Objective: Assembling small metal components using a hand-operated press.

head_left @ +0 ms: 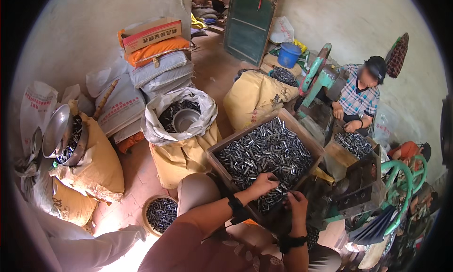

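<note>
In front of me stands a wooden box (317,155) heaped with short, dark metal tubes (264,147). My left hand (263,185) is over the box's near part, its fingers bent and drawn together at the edge of the heap. Close by on the right, my right hand (297,205) is at the near corner with thumb and fingers pinched. Whatever the two hands hold is too small to make out. Dark bands circle both of my wrists.
An open sack (181,130) of metal pieces holds a bowl (186,119). A metal basin (78,147) sits on another sack at left. Below is a round tub (160,215) of pieces. At right, a person (361,93) works at a green machine (317,78) beside a tray of pieces (353,144).
</note>
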A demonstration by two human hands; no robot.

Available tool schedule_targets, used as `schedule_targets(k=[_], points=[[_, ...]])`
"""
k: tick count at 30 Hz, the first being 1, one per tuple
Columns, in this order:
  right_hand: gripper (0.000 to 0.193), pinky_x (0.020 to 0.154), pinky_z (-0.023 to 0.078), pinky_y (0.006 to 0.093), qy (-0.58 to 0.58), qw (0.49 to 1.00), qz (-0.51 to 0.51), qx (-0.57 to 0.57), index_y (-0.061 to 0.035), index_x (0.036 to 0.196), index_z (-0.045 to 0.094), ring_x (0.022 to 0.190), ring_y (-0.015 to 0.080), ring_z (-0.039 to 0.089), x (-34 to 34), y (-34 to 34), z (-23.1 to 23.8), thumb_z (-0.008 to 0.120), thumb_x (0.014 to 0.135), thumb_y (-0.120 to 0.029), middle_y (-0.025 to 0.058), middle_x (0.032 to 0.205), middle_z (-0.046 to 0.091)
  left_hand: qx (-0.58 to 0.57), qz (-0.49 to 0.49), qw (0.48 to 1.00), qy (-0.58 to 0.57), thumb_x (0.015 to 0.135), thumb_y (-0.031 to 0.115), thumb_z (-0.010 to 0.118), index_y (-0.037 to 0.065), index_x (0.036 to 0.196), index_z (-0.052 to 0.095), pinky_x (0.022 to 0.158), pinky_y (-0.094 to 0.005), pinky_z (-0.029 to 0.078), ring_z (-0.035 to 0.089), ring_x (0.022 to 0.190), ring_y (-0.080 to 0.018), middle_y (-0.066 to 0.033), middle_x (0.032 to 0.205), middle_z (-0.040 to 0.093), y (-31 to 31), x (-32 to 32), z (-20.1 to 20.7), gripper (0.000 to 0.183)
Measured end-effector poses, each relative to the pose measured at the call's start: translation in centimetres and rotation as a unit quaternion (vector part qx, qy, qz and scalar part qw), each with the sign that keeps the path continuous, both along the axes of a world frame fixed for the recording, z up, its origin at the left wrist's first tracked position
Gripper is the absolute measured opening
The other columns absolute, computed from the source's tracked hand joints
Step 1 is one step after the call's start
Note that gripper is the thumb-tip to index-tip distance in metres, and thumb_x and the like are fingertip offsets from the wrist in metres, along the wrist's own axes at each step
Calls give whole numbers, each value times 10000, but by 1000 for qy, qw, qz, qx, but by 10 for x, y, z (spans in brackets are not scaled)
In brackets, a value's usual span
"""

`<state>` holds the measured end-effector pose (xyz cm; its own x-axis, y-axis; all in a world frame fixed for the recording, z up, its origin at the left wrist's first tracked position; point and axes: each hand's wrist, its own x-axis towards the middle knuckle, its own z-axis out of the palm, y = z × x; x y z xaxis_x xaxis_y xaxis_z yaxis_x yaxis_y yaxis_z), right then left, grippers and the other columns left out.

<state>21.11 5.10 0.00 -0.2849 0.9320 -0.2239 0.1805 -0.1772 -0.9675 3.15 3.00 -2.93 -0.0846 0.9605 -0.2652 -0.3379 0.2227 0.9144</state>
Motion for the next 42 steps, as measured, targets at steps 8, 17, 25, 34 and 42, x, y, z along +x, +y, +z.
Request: schedule_targets(k=[8,17,25,34,42], points=[[166,506,462,219,93,996,4,-3,33,935,603,628,117,602,33,-23,2,588,825,-90,60,739,616,-24,-65,984,-162,779,75,557,111,882,499,353,-186,158,277,408,-22,51,578,399,-35,50,16,124],[184,503,450,199,119,991,-48,24,22,920,616,590,95,587,94,-41,31,608,828,-137,48,719,621,-4,-94,978,-186,830,90,599,121,873,542,354,-168,179,295,415,-12,58,583,426,-49,106,38,77],[144,498,437,187,165,978,-104,72,-3,909,617,595,74,571,137,-65,26,600,838,-127,29,723,608,-35,-127,961,-243,846,45,563,80,890,517,354,-147,191,315,442,-8,-4,707,513,-54,154,51,72],[137,512,430,181,166,975,-121,85,-13,918,609,595,67,559,140,-76,24,606,833,-121,23,734,603,-24,-115,979,-166,841,12,552,70,919,535,372,-155,187,297,448,-10,3,689,512,-62,158,61,99],[132,503,435,186,154,978,-109,89,-7,908,611,591,64,557,127,-70,25,610,828,-113,25,713,599,34,-107,987,-116,821,-20,559,74,904,545,373,-171,178,270,426,6,53,580,442,-60,145,54,126]])
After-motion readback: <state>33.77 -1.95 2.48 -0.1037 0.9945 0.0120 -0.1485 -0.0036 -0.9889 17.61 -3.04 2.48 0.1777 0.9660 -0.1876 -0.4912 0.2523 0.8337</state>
